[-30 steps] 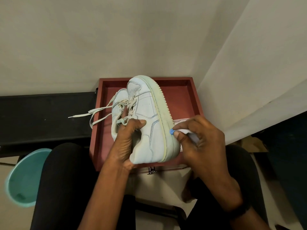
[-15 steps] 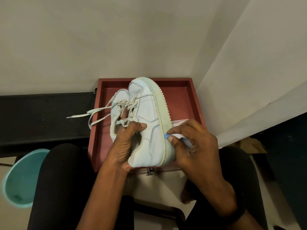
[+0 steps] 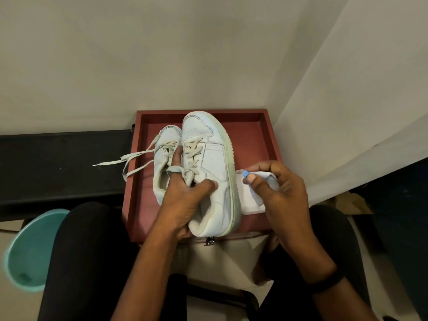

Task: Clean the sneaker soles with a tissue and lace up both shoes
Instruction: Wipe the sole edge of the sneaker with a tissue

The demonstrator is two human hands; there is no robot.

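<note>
the sneaker [image 3: 208,158] is being held tilted in the red tray [image 3: 254,140], gripped at its collar by the left hand [image 3: 183,200], so that its sole edge [image 3: 232,172] is being presented to the right hand [image 3: 282,188]. a folded tissue [image 3: 252,200] is being pinched there, just beside that edge. the second sneaker [image 3: 165,144] is being crowded leftward, its laces [image 3: 120,158] being trailed over the rim. open room is being left along the tray's right and far sides.
</note>
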